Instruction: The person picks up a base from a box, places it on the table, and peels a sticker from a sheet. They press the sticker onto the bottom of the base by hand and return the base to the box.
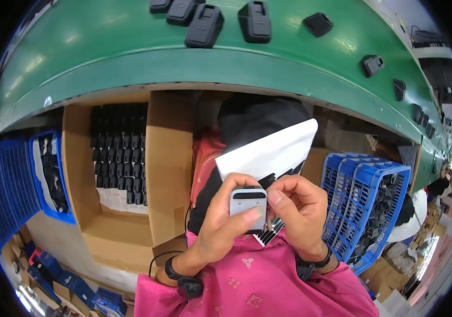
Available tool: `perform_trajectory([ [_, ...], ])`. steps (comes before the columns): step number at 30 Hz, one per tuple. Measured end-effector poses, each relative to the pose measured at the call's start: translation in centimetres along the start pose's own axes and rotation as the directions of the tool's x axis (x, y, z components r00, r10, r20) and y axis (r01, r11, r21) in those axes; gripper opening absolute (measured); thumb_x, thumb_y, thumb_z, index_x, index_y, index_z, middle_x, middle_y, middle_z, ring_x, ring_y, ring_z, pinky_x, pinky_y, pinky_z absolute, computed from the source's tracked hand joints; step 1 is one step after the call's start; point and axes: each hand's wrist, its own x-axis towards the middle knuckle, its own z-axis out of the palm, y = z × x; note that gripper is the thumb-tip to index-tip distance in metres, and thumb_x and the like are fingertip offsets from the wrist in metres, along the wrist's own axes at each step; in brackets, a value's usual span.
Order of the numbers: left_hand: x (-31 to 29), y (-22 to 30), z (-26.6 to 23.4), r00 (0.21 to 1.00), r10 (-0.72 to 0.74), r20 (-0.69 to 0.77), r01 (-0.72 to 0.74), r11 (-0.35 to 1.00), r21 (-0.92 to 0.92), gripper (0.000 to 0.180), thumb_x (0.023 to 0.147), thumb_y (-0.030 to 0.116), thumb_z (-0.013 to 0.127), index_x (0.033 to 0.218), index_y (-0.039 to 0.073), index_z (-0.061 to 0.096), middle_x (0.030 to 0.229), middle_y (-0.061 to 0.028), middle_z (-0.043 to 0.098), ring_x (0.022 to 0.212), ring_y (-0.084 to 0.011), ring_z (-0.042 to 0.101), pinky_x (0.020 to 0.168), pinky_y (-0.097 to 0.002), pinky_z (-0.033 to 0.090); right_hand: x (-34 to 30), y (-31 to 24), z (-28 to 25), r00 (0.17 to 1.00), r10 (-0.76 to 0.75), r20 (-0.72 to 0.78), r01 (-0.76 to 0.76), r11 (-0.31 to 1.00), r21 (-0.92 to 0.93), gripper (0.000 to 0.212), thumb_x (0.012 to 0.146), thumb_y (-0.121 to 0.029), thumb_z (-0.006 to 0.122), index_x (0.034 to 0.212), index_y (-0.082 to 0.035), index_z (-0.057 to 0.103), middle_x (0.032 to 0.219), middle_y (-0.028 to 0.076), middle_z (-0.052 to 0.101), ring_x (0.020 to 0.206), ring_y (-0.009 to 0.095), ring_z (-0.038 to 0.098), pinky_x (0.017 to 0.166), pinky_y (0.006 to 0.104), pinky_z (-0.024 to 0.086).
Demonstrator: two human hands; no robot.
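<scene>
My left hand is wrapped round a small light-grey device with rounded corners and a black band across its top end. The thumb lies across the device's face. At the device's right edge, my right hand pinches thumb and forefinger together. Whatever is between those fingertips is too small to make out. Under and beyond both hands, a white sheet with rows of black strip-shaped stickers rests across my lap, tilted up to the right.
Several black charger-like cradles stand along the green bench ahead. An open cardboard box at left holds rows of black parts. Blue crates at right contain dark parts; another blue crate sits far left.
</scene>
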Motion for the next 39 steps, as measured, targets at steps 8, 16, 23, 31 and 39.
perform_trajectory([
  [8, -3.0, 2.9, -7.4, 0.736, 0.647, -0.200, -0.444, 0.684, 0.578, 0.017, 0.083, 0.016, 0.063, 0.090, 0.002, 0.056, 0.072, -0.0062, 0.055, 0.067, -0.0109, 0.054, 0.062, -0.0269, 0.044, 2.9, 1.4, -2.9, 0.914, -0.287, -0.288, 0.163, 0.907, -0.387, 0.012, 0.089, -0.015, 0.056, 0.084, -0.004, 0.056, 0.069, -0.001, 0.051, 0.058, 0.005, 0.044, 0.050, 0.0182, 0.034],
  [16, -15.8, 3.0, -42.4, 0.446, 0.870, -0.210, 0.369, 0.036, 0.929, 0.040, 0.085, 0.025, 0.056, 0.111, -0.003, 0.046, 0.094, -0.0246, 0.059, 0.089, -0.0428, 0.056, 0.080, -0.0437, 0.045, 11.2, 1.4, -19.5, 0.992, 0.013, -0.122, 0.043, 0.892, 0.450, 0.032, 0.092, -0.031, 0.056, 0.104, -0.001, 0.057, 0.094, 0.009, 0.063, 0.082, 0.020, 0.062, 0.072, 0.0291, 0.054],
  [23, -17.5, -7.4, -53.7, 0.300, 0.602, -0.740, 0.704, 0.384, 0.598, 0.034, 0.075, 0.018, 0.069, 0.103, 0.001, 0.057, 0.100, -0.0248, 0.056, 0.091, -0.0458, 0.056, 0.078, -0.0479, 0.047, 13.9, 1.6, -23.6, 0.978, -0.094, -0.184, 0.176, 0.847, 0.502, 0.030, 0.089, -0.021, 0.058, 0.109, 0.001, 0.057, 0.105, 0.011, 0.062, 0.079, 0.016, 0.062, 0.073, 0.0244, 0.054],
  [31, -13.1, -7.7, -55.9, 0.234, 0.551, -0.801, 0.696, 0.480, 0.534, 0.034, 0.074, -0.004, 0.050, 0.105, 0.007, 0.062, 0.099, -0.0240, 0.054, 0.093, -0.0424, 0.056, 0.081, -0.0443, 0.047, 14.5, 1.0, -26.0, 0.932, -0.133, -0.336, 0.287, 0.837, 0.466, 0.022, 0.087, -0.013, 0.060, 0.103, 0.001, 0.056, 0.096, 0.009, 0.063, 0.080, 0.016, 0.061, 0.070, 0.0226, 0.055],
  [39, -14.1, -10.9, -59.6, 0.342, 0.527, -0.778, 0.800, 0.270, 0.535, 0.028, 0.074, 0.008, 0.066, 0.100, 0.003, 0.057, 0.097, -0.0214, 0.057, 0.092, -0.0409, 0.057, 0.077, -0.0449, 0.047, 13.4, 0.5, -21.0, 0.874, -0.117, -0.472, 0.234, 0.952, 0.197, 0.024, 0.089, -0.019, 0.057, 0.105, -0.002, 0.056, 0.098, 0.007, 0.063, 0.085, 0.015, 0.061, 0.077, 0.0243, 0.052],
])
